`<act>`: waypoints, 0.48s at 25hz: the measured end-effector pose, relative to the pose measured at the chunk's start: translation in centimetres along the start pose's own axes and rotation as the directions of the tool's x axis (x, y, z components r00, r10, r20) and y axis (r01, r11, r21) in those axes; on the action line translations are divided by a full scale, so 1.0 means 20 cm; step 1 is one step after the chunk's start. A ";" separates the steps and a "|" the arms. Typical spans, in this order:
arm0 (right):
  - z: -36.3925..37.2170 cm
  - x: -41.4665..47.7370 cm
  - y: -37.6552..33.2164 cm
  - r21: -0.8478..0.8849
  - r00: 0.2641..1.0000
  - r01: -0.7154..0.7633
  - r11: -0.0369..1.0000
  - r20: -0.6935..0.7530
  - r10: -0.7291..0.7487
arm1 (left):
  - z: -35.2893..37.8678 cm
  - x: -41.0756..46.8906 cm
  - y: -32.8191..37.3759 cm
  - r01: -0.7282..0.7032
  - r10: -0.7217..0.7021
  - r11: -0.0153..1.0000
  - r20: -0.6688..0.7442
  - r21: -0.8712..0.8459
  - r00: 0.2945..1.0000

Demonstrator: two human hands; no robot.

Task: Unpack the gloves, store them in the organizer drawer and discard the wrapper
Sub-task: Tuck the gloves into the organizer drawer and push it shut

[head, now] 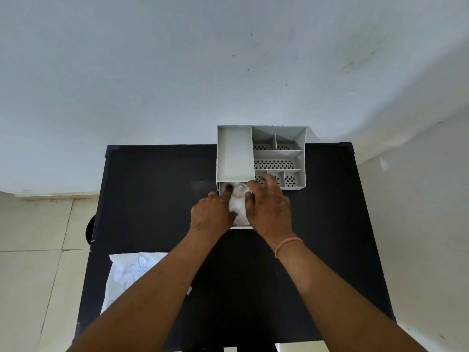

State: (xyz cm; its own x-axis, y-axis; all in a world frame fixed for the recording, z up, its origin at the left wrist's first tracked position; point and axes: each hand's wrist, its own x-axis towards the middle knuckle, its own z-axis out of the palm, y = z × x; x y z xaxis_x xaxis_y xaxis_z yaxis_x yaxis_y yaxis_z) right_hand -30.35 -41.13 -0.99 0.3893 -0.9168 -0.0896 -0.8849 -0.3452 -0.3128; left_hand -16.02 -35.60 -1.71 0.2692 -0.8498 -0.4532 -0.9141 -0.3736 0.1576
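Far left, near edge of the counter (317,250): the wrapper (127,278) lies flat and empty, partly under your left forearm and overhanging the counter's edge. It is set aside, well apart from the work, and not yet discarded.

Centre: your left hand (212,215) rests at the left side of the pulled-out drawer (242,226), fingers (226,191) reaching down into it and pressing on the gloves (237,199). The white bundle sits inside the drawer, between both hands.

Just right of it: your right hand (267,207) curls over the bundle's right side, fingers bent and partly spread, pushing down rather than gripping. Judgement: you are tamping the gloves low enough for the drawer to slide shut.

Right and behind: the organizer (261,128) stands at the counter's far edge, its compartments showing nothing inside.
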 end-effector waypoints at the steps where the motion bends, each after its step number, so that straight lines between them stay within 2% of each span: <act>1: 0.01 0.01 0.00 -0.048 0.995 -0.024 0.999 0.101 0.029 | 0.00 0.01 -0.01 -0.007 0.007 1.000 0.011 -0.020 1.000; 3: 0.03 0.04 -0.02 -0.160 0.932 -0.051 0.986 0.348 0.104 | 0.01 0.02 -0.02 -0.012 0.013 0.998 0.024 -0.054 1.000; 5: 0.04 0.07 -0.04 -0.184 0.873 -0.061 0.981 0.467 0.142 | -0.01 0.02 -0.02 -0.001 0.003 0.998 0.038 -0.058 0.999; 7: 0.03 0.07 -0.05 -0.119 0.904 -0.092 0.989 0.407 0.133 | -0.03 0.02 -0.02 -0.006 0.007 0.999 0.032 -0.045 0.999; 9: 0.00 0.05 -0.05 -0.093 0.970 -0.107 0.990 0.209 0.124 | -0.03 0.00 -0.02 -0.032 0.030 0.999 -0.056 -0.036 0.998; 10: 0.00 0.04 -0.05 -0.127 0.979 -0.102 0.987 0.162 0.122 | -0.03 0.00 -0.03 -0.044 0.041 0.999 -0.108 -0.030 0.993; 12: 0.00 0.03 -0.06 -0.192 0.957 -0.083 0.978 0.260 0.132 | -0.02 0.01 -0.03 -0.058 0.058 0.998 -0.112 0.002 0.992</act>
State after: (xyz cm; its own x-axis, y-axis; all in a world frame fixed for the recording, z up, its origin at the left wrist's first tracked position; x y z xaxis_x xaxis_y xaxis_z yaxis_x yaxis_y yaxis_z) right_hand -29.11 -41.31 -0.77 0.3222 -0.8703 -0.3726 -0.9466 -0.3005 -0.1168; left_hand -15.26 -35.65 -1.48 0.2476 -0.9063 -0.3424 -0.9289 -0.3226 0.1822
